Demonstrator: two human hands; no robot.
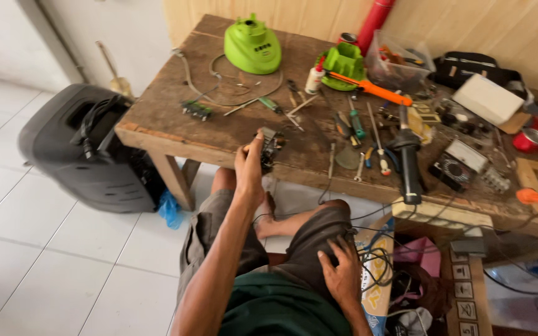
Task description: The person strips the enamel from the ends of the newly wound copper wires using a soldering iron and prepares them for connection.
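A small dark electronic part with wires (271, 147) is gripped at the near edge of the worn wooden workbench (175, 118) by the left hand (249, 167), whose fingers are curled closed around it with the thumb raised at 12 o'clock. The right hand (341, 272) is laid flat on the right knee, fingers spread and relaxed, with nothing held; a tangle of black cable (378, 261) is seen just beside it at 3 o'clock.

At 11 o'clock from the gripped part, a lime-green rounded plastic appliance base (252, 46) is set on the bench. At 1 o'clock a lime-green boxy plastic housing (344, 62) is found, with a clear plastic tub of small parts (398, 62) beside it and a flat white rectangular box (488, 98) farther toward 2 o'clock. At 3 o'clock a black hot-air gun (408, 163) is laid, with a black-dialled meter (459, 165) beyond it.

At 4 o'clock, below the bench, a white and blue printed cardboard box (375, 292) is stood. At 9 o'clock a black rounded speaker case (88, 149) is placed on the white tiled floor (38, 249).
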